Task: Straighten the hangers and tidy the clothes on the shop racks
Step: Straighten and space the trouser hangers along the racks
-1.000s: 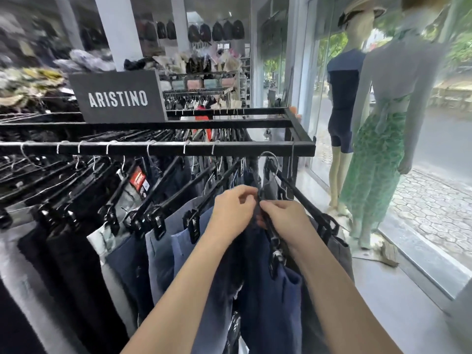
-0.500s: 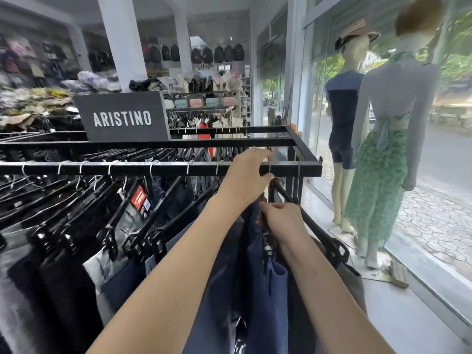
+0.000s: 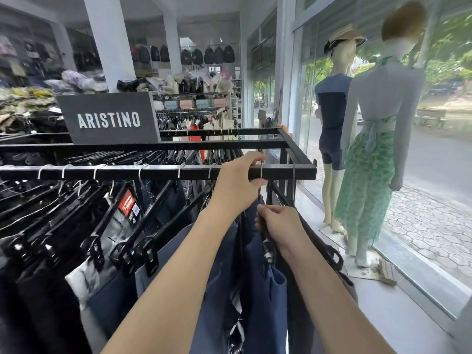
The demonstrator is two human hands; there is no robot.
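Head view. The rack's front rail (image 3: 127, 172) runs 9 to 3 o'clock across mid-frame and ends at a square corner near 3.

L hand (image 3: 237, 183) is at centre, fingers curled over the rail's top edge and pinching the wire hook (image 3: 261, 175) of one hanger. R hand (image 3: 279, 226) is just below, at 5 o'clock of the L, wrapped tight round that hanger's black bar (image 3: 263, 235). Navy trousers (image 3: 265, 297) hang from it, straight down toward 6.

From 9 o'clock to centre the other hangers (image 3: 76, 208) sit packed and tilted, trousers touching. Between the pinched hook and the rail's end there's little free rail (one more hook (image 3: 293, 172) sits there).

Bare floor (image 3: 383, 318) opens at 4 o'clock, between rack and window. Two mannequins (image 3: 367, 149) stand at 2, well apart from the rail. The ARISTINO sign (image 3: 109, 118) sits at 10.
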